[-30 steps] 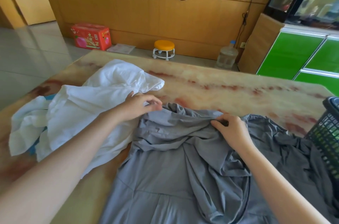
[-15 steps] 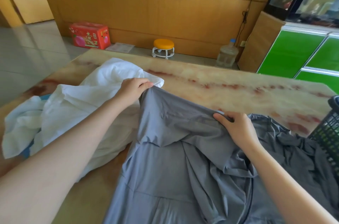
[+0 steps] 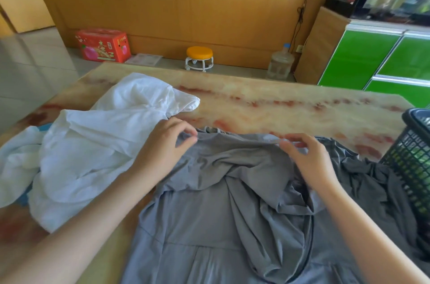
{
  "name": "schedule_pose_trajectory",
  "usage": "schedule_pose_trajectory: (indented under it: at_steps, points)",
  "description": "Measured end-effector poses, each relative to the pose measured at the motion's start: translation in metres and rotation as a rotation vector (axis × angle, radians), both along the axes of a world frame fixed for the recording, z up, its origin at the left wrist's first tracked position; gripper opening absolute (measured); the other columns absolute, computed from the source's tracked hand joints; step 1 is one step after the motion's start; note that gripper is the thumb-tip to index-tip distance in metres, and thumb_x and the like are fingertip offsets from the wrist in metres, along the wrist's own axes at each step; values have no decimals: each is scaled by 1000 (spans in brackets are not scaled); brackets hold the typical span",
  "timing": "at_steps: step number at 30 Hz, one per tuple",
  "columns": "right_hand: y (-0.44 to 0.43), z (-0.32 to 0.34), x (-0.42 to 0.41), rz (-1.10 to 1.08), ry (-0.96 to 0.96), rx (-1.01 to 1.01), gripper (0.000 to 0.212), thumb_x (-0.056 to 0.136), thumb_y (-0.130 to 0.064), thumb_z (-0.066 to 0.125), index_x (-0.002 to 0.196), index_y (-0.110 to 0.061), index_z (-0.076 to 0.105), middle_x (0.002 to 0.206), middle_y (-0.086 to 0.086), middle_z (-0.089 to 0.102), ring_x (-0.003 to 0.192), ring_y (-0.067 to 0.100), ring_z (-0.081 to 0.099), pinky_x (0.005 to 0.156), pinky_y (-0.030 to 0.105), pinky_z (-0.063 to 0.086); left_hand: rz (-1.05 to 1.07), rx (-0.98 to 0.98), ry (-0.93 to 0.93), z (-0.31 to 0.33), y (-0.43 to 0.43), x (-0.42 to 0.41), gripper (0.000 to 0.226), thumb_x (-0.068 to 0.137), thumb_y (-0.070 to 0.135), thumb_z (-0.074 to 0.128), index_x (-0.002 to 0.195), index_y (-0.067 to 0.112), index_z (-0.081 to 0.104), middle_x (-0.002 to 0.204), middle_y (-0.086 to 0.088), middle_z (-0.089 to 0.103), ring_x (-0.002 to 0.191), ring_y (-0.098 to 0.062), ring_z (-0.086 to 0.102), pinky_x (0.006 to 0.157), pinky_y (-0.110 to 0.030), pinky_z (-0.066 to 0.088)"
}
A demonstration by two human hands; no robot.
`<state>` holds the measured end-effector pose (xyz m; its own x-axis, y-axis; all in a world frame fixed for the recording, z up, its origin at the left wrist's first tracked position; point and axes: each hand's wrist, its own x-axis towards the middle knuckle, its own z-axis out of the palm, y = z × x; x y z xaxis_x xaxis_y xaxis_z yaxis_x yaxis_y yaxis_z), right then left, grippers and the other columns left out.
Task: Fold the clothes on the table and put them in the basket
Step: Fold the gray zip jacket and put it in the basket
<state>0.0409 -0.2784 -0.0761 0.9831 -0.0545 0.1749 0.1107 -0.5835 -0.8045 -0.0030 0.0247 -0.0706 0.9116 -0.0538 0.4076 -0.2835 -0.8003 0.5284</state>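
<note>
Grey garment [image 3: 209, 209] pinched by left hand [image 3: 162, 145] and right hand [image 3: 310, 159]

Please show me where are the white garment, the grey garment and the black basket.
white garment [image 3: 93, 144], head view, its crumpled middle.
grey garment [image 3: 197, 214], head view, its flat front panel.
black basket [image 3: 414, 162], head view, its mesh side wall.

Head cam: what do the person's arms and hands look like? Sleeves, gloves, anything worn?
Left forearm and right forearm are bare to the frame edge; no sleeve shows. Left hand and right hand: no gloves, rings, watch or bracelet visible. Nails look short and unpainted, though the right fingertips are motion-blurred.
</note>
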Motion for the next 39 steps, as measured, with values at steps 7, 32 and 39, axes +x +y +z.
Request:
schedule_pose_trajectory:
  at_steps: [7,32,39]
  points:
    - [-23,-18,-73,194,-133,-349,42,66,-70,65,87,-34,61,91,-15,55,92,11,42,81,26,28,-84,183,104,-50,-5,-61,35,64,20,85,93,24,66,91,11,59,88,-9,54,76,-21,41]
    - [20,-43,-72,147,-398,-607,30,69,-38,80,86,-20,63,88,-5,56,86,19,43,78,31,40,147,42,34,-53,-3,-67,24,70,15,82,89,25,72,83,16,64,78,-3,59,67,-11,42]
    - [-16,-15,-68,-10,-513,-544,16,73,-6,79,82,-13,68,79,-2,67,81,25,55,80,32,32,137,2,8,-46,-4,-69,14,74,14,78,79,25,72,74,17,59,68,-1,53,58,-17,42]
